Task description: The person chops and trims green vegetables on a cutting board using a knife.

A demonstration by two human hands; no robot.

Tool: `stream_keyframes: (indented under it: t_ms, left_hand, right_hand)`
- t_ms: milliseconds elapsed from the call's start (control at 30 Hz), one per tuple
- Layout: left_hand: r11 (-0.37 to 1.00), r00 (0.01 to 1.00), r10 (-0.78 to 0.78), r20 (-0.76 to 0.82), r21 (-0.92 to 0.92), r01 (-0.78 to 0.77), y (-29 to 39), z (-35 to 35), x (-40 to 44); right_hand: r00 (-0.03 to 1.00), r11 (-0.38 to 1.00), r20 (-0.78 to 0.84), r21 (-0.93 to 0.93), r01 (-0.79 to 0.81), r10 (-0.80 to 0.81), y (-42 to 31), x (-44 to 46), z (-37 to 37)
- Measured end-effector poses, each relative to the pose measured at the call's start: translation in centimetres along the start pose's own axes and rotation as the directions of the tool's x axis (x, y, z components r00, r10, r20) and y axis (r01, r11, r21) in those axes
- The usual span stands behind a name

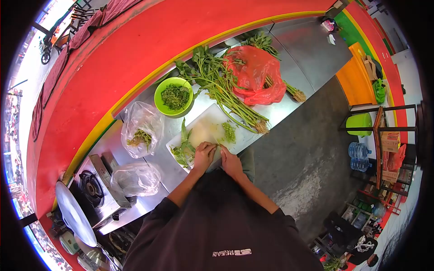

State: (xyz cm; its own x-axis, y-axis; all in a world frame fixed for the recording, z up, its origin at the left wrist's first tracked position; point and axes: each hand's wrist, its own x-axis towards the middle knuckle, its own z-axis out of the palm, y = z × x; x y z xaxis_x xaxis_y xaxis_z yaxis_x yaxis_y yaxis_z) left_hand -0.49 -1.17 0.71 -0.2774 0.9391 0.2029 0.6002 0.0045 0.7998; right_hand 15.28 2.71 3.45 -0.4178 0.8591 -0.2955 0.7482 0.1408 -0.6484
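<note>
Both hands meet over the near edge of a white cutting board (205, 122). My left hand (204, 156) and my right hand (230, 161) are closed, fingertips close together, with a thin green stem (219, 143) between them. Chopped green pieces (228, 132) lie on the board just beyond my right hand. Leafy sprigs (183, 149) rest on the board to the left. Behind the board stands a lime green bowl (158, 100) of picked leaves (175, 96). Long-stemmed greens (226, 97) with roots stretch over the board's far right corner.
A red plastic bag (255, 74) covers part of the greens. Clear plastic bags (140, 122) lie on the left of the steel counter (300, 58), near a gas stove (91, 183) and a large metal lid (74, 214). An orange surface (356, 81) is at the right.
</note>
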Motion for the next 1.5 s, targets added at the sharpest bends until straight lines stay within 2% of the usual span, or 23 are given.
stream_keyframes:
  t_ms: [133,367,500,600,933,1033,1100,1167,1233,1267,1500]
  left_hand:
    - [0.999,1.0,-0.018,0.002,-0.03,0.018,-0.2,0.2,-0.1]
    - [0.999,0.999,-0.004,0.036,0.04,0.003,0.0,-0.3,-0.2]
    - [0.999,0.999,-0.036,0.003,-0.003,0.036,-0.3,0.0,-0.3]
    - [0.995,0.999,-0.041,0.013,0.088,0.04,0.1,-0.2,-0.2]
    - [0.995,0.996,-0.085,0.019,0.06,0.084,-0.3,0.1,-0.5]
    - [0.996,0.998,-0.056,0.023,0.075,0.054,-0.3,0.0,-0.6]
    - [0.991,0.999,0.004,0.033,0.134,-0.008,-0.3,-0.3,-0.8]
    - [0.99,0.999,-0.015,0.052,0.141,0.007,-0.4,-0.6,-0.9]
    - [0.995,0.999,-0.042,0.03,0.092,0.039,-0.3,-0.5,-0.8]
    - [0.993,0.995,-0.084,0.05,0.083,0.079,-0.3,-0.5,-0.9]
    - [0.995,0.996,-0.087,0.037,0.053,0.085,-0.4,-0.5,-0.8]
  right_hand:
    - [1.0,1.0,-0.001,-0.022,-0.002,0.002,0.7,-0.7,0.3]
    - [0.999,0.999,0.035,-0.044,0.007,-0.005,-0.3,0.3,-0.5]
    - [1.0,0.999,0.024,-0.039,0.005,-0.004,0.7,-0.6,0.1]
    - [1.0,0.998,0.017,-0.054,0.024,-0.023,0.6,-0.2,0.2]
    - [0.999,1.0,0.023,-0.015,0.025,-0.025,0.5,-0.3,0.5]
    - [0.999,0.999,0.014,-0.016,0.029,-0.028,0.1,0.3,0.5]
    - [0.997,0.999,0.072,-0.04,-0.014,0.017,-0.3,0.4,0.1]
    - [0.997,1.0,0.073,-0.022,-0.013,0.014,-0.5,0.2,-0.1]
    - [0.999,0.999,0.018,-0.003,0.034,-0.034,-0.3,-0.4,-0.1]
    - [0.999,1.0,0.034,-0.02,-0.005,0.005,-0.2,-0.6,0.0]
    - [0.999,0.999,0.043,-0.046,-0.008,0.01,0.1,-0.2,0.3]
